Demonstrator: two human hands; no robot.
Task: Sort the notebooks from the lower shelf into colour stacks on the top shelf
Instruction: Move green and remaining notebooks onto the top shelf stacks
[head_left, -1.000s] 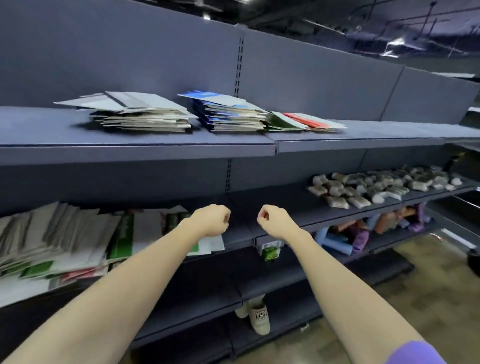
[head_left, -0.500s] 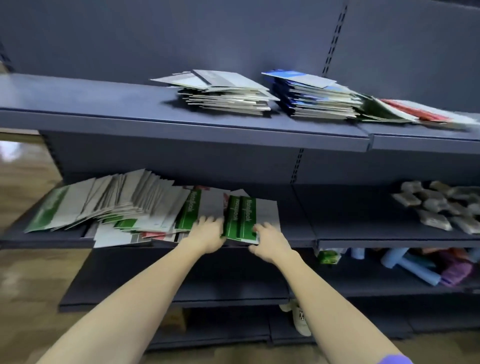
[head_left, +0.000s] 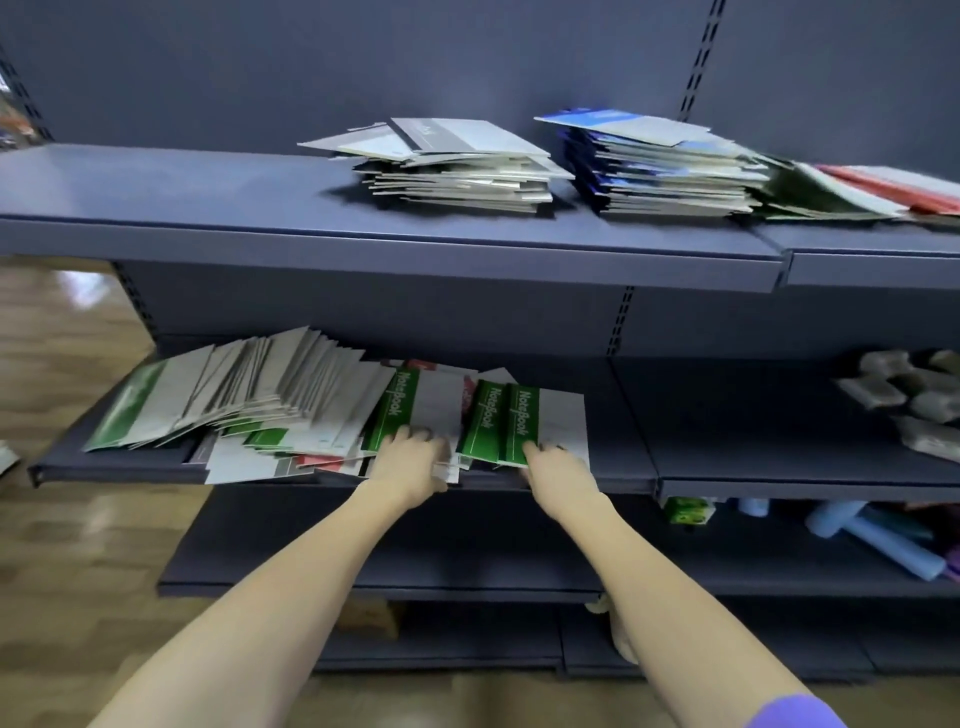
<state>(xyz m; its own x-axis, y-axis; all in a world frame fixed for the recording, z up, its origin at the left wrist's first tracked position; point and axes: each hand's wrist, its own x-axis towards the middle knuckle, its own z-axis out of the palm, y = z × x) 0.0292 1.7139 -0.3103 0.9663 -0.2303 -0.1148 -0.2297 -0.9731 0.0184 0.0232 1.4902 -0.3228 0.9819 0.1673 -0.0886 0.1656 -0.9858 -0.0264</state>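
Both hands barely moved: left hand and right hand pinch green-spined paper notebooks on the dark lower metal shelf.

Top shelf: painted metal, matt blue-grey, smooth, faint sheen along front lip. Back panel: same matt finish, slotted metal uprights. Lower shelf: same painted metal. Notebooks on lower shelf: paper, thin card covers, smooth, slightly glossy green bands with white print. Grey stack and blue stack up top: paper, card covers, dull sheen. Floor: wood-look, glossy, reflecting light. Blue rolls bottom right: possibly plastic, blurred.
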